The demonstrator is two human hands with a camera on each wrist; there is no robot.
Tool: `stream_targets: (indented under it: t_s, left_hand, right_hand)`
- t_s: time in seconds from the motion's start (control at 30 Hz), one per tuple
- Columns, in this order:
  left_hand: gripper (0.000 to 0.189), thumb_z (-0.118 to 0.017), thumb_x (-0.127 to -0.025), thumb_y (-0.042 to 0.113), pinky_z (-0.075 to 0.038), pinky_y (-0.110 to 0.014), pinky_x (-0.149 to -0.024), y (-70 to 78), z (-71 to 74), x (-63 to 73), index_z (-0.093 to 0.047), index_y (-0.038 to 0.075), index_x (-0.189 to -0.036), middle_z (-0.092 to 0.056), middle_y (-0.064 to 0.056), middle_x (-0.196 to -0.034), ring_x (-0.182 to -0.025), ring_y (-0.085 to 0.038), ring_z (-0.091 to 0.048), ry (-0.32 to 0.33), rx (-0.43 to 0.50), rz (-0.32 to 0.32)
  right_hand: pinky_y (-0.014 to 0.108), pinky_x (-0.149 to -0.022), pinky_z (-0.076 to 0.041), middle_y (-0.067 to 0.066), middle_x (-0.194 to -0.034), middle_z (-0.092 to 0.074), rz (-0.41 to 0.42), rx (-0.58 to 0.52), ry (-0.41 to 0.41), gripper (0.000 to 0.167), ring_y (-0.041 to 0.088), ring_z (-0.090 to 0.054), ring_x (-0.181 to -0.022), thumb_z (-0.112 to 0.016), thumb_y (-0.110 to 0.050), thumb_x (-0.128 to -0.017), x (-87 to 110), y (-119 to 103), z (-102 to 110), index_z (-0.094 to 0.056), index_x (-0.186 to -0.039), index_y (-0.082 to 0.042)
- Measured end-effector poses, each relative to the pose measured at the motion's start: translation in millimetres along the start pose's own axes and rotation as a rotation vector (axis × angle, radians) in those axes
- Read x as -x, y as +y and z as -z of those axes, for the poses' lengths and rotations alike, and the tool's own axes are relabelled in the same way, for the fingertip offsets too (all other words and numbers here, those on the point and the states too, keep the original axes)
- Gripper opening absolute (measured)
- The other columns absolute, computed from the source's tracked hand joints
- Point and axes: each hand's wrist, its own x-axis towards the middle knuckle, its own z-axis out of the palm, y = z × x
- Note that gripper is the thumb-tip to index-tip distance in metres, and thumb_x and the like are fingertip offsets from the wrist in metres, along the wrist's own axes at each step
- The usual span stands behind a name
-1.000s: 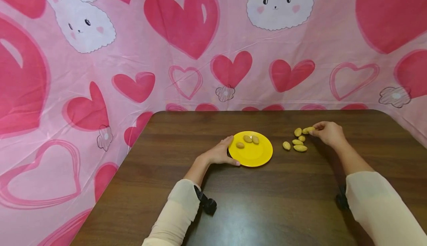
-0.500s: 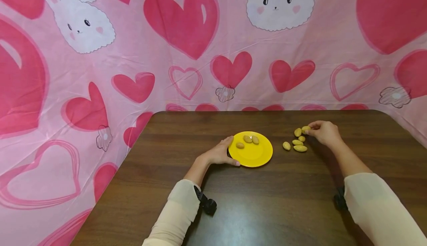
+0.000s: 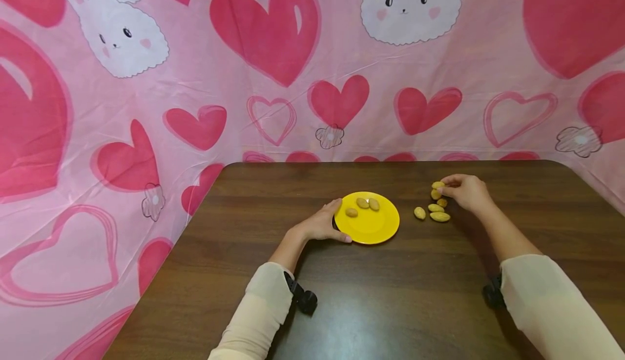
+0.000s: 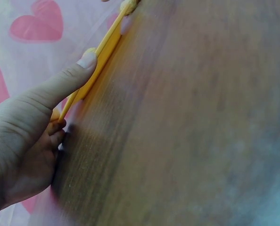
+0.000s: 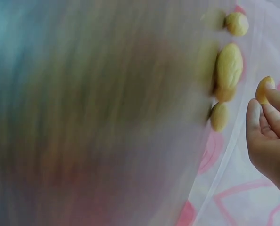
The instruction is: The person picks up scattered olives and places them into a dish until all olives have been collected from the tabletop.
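Table (image 5: pixel 107 117) smeared with blur at both wrists, plate (image 4: pixel 102 52) cut off by top edge

The head camera looks forward and down over the whole table (image 3: pixel 390 295), while each wrist camera skims the tabletop closely, sharing the yellow plate (image 4: pixel 102 52) and almonds (image 5: pixel 228 66).

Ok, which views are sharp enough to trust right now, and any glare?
Head view: sharp; plate, nuts crisp, soft glare on the near table. Left wrist: table smeared, left hand clear at the plate's rim. Right wrist: table blurred, right hand pinching a nut readable.
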Motion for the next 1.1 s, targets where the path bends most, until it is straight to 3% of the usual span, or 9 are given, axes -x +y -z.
stream_targets:
  t_s: [0.27,0.43,0.93,1.1]
  left_hand:
    - [0.109,-0.074,-0.071,0.05,-0.013,-0.039,-0.11,-0.1,0.4,0.3,-0.009,0.014,-0.15,-0.009,-0.002,-0.154,-0.139,-0.019,-0.008,0.002,-0.002,0.013]
    - [0.109,-0.074,-0.071,0.049,-0.013,-0.039,-0.11,-0.6,0.1,0.1,-0.009,0.013,-0.15,-0.009,-0.002,-0.154,-0.139,-0.018,-0.009,0.001,-0.01,0.0]
    - [0.109,-0.074,-0.07,0.05,-0.013,-0.04,-0.11,-0.5,-0.6,1.4,-0.009,0.014,-0.15,-0.009,-0.002,-0.154,-0.139,-0.02,-0.009,0.004,-0.008,0.005]
    - [0.109,-0.075,-0.07,0.049,-0.013,-0.04,-0.11,-0.4,-0.9,1.1,-0.009,0.013,-0.15,-0.009,-0.003,-0.154,-0.139,-0.021,-0.008,0.007,-0.008,0.006]
  right_hand:
    - [0.028,-0.066,-0.047,0.025,-0.108,-0.06,0.0,-0.121,-0.074,0.045,0.032,-0.055,-0.089,-0.062,-0.033,-0.089,0.8,-36.8,-5.6,-0.059,-0.114,0.004]
    - [0.029,-0.065,-0.048,0.023,-0.106,-0.062,0.031,-0.145,-0.09,0.04,0.032,-0.057,-0.086,-0.065,-0.028,-0.087,1.0,-54.1,-11.1,-0.06,-0.112,0.003]
    - [0.037,-0.078,-0.049,0.015,-0.1,-0.064,0.081,-0.143,-0.147,0.038,0.028,-0.058,-0.091,-0.068,-0.024,-0.086,6.8,-77.1,-33.8,-0.061,-0.111,0.003]
    - [0.035,-0.074,-0.049,0.011,-0.092,-0.066,0.115,-0.117,-0.158,0.033,0.025,-0.059,-0.085,-0.069,-0.02,-0.084,9.5,-84.1,-42.5,-0.063,-0.108,0.002]
